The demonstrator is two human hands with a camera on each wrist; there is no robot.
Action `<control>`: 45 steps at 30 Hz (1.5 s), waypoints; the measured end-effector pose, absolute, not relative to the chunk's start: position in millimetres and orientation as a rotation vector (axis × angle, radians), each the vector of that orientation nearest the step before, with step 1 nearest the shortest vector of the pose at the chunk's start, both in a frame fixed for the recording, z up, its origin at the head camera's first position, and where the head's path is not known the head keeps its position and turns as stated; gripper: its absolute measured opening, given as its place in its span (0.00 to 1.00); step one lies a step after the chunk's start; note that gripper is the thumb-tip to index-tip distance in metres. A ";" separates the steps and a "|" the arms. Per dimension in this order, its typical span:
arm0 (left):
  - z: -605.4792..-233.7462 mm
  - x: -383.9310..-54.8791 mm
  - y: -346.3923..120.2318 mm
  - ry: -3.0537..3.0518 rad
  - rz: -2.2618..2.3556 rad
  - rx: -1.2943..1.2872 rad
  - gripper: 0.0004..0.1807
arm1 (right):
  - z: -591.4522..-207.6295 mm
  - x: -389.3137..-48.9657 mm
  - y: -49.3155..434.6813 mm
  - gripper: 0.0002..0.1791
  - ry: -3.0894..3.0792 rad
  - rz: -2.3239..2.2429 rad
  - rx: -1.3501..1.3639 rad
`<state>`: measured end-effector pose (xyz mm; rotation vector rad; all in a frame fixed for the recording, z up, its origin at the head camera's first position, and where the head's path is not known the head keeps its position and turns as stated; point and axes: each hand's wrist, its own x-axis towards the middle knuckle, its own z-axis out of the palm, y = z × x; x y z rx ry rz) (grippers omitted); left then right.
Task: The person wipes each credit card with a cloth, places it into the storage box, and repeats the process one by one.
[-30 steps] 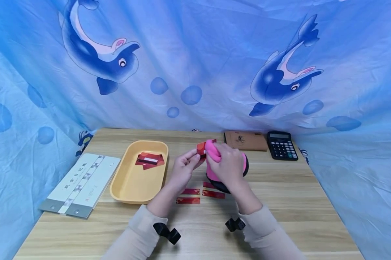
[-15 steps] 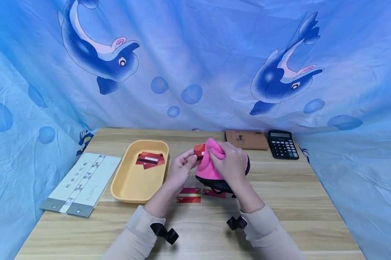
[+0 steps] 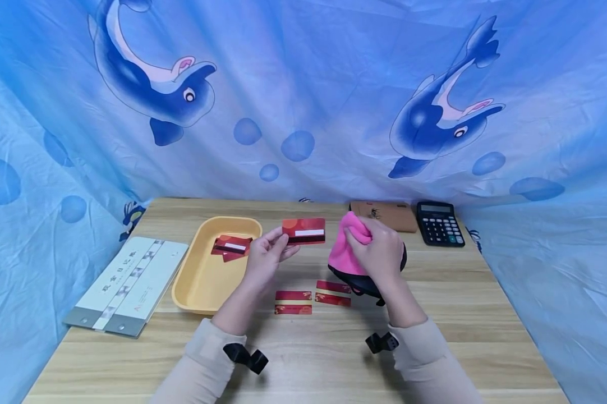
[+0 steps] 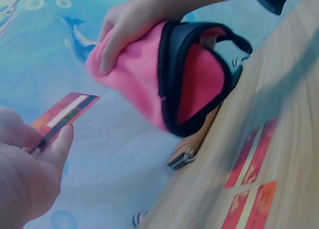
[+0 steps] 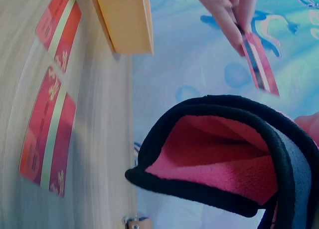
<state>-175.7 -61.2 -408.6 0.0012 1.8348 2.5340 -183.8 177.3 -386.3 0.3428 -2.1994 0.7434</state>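
In the head view my left hand (image 3: 265,259) pinches a red bank card (image 3: 303,231) by its left end. The card's back shows a white panel and a dark stripe. To the right, my right hand (image 3: 379,249) grips a pink cloth pouch (image 3: 345,255) with a black-edged opening, its fabric bunched at the top. In the right wrist view the pouch's opening (image 5: 214,154) faces the camera, showing a pink inside. Card and pouch are apart. Two red cards (image 3: 293,303), each crossed by a pale band, lie on the table below the hands.
Left of my hands stands a yellow tray (image 3: 181,292) with several red cards (image 3: 231,247) inside. A white-and-grey binder (image 3: 127,286) lies further left. At the back right are a brown wallet (image 3: 391,217) and a black calculator (image 3: 440,224). A dolphin-print curtain (image 3: 303,101) hangs behind the table.
My left hand and the bank card have moved left, away from the pouch, so the whole card shows. My right hand has shifted right with the pouch, uncovering the table cards.
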 end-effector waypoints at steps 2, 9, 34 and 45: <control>-408.0 -178.0 -66.8 1.825 2.562 -0.017 0.20 | -387.0 -183.9 181.5 0.13 -2.198 0.766 0.337; -404.1 -184.2 -88.9 1.849 2.594 -0.133 0.20 | -392.1 -183.8 194.4 0.14 -2.239 0.815 0.262; -438.2 -207.0 -186.6 2.004 2.576 -0.538 0.22 | -405.5 -180.3 214.1 0.17 -2.277 0.844 0.141; -458.9 -210.8 -204.1 2.185 2.289 -0.521 0.22 | -407.3 -180.3 214.5 0.18 -2.275 0.859 0.154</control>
